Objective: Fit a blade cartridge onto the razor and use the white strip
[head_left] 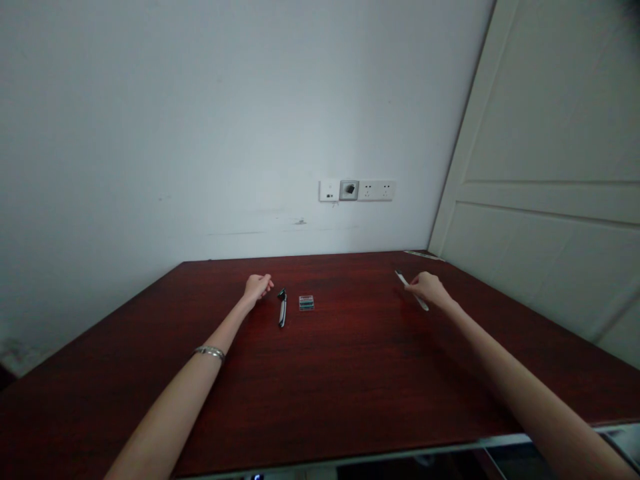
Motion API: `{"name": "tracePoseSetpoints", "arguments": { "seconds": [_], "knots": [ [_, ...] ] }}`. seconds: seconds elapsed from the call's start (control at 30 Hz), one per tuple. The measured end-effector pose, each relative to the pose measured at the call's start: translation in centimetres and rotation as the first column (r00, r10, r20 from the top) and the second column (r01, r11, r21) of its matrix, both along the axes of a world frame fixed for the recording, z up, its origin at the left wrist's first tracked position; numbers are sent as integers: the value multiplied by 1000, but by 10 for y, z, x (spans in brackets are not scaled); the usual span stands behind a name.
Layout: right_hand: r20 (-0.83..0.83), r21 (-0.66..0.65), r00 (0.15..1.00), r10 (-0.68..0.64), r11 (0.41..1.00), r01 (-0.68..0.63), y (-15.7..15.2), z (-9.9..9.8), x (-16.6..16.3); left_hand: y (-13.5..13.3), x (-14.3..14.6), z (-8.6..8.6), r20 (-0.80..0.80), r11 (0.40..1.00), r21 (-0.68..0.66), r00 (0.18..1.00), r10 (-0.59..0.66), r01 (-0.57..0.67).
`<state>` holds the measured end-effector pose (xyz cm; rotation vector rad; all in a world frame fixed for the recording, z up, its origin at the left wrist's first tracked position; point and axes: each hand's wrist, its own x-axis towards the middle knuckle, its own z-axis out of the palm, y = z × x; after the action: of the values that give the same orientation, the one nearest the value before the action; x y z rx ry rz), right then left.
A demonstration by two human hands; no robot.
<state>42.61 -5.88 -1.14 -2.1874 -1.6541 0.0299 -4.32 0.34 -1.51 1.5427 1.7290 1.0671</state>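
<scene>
My left hand (257, 287) rests on the dark red table (350, 373), fingers loosely curled with nothing in them, just left of a black and silver razor (283, 307). A small clear box with blue contents (307, 303) lies right of the razor. Far to the right, my right hand (429, 289) is closed on a thin white stick-like thing (411, 291) that slants across its fingers. A silver bracelet (210, 351) is on my left wrist.
A white wall stands behind the table with a row of sockets (357, 190). A pale door (550, 200) is at the right. A thin flat strip (423, 254) lies at the table's far right corner.
</scene>
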Motion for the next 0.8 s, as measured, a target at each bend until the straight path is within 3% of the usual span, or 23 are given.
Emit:
{"name": "tracePoseSetpoints", "arguments": {
  "seconds": [0.2,0.4,0.57,0.8],
  "knots": [
    [20,35,981,192,981,-193,-2,13,-106,-4,3,0,16,999,11,999,-39,39],
    [37,-45,929,368,929,-366,-8,5,-183,-5,2,-1,10,999,17,999,-42,42],
    [70,-82,899,433,900,-427,-11,-3,-213,-5,2,-3,-5,999,20,999,-39,39],
    [90,-109,882,462,885,-452,-16,-8,-225,-6,2,-1,-38,999,26,998,-46,47]
  ]
}}
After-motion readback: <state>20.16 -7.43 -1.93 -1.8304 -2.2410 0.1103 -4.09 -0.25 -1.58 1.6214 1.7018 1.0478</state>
